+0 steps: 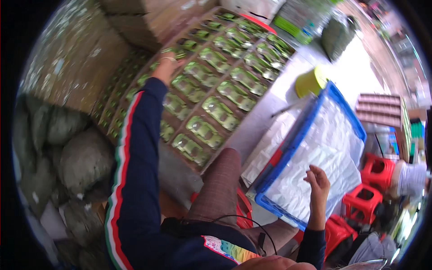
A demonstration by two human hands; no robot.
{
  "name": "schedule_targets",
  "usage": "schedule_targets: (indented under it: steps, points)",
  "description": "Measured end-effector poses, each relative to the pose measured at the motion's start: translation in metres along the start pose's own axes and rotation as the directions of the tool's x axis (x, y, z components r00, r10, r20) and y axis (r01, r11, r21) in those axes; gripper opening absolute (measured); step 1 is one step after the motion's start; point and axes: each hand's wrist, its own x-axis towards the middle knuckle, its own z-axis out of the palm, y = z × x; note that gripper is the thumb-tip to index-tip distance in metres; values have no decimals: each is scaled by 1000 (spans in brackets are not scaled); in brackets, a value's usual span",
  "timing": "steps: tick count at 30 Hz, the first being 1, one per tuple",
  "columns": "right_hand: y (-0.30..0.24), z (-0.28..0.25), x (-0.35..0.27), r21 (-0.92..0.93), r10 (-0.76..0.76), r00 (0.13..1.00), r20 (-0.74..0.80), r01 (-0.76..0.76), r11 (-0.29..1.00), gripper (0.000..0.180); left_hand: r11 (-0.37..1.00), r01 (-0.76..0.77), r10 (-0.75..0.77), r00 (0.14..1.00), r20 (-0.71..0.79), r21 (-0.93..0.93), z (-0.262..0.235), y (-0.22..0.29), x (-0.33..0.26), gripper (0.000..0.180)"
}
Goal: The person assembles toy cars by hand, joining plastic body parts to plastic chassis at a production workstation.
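Note:
My left hand [167, 66] reaches to the far left part of a wide cardboard tray [235, 68]. Its fingers close around a green toy car shell [180, 54], partly hidden by the hand. Rows of similar green car shells [219, 112] lie in the tray's compartments. Over a blue crate [347, 110] at the right hovers my right hand [318, 182], fingers loosely bent and apart, with nothing visible in them. Crinkled clear plastic sheeting [310, 150] covers the crate's top beneath that hand.
A yellow-green bucket [310, 82] stands beyond the crate. Cardboard boxes [85, 58] rise at the left, above full dark sacks [87, 155]. Red stools [361, 202] stand at the right. A bulging bag [338, 37] and a green-marked clear container [300, 20] sit at the far side.

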Motion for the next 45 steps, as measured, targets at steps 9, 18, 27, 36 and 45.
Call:
schedule_targets:
  steps: [9,18,27,36,45]
  points:
    - [-37,-30,119,-222,-305,937,-168,265,938,22,988,88,-110,979,-173,-126,-21,0,28,33]
    - [-7,-19,225,-564,-108,994,-5,86,821,47,974,-205,214,973,-84,100,25,20,80,70]
    - [0,7,221,-799,-320,947,34,218,561,75,819,-336,443,885,-142,466,-9,21,72,48]
    - [-13,23,244,-866,-281,960,-8,134,482,49,948,-101,239,850,-469,301,-52,14,18,62]
    - [-23,28,225,-41,-78,988,-135,73,996,53,-279,-131,-126,987,-99,-951,-45,52,-75,46]
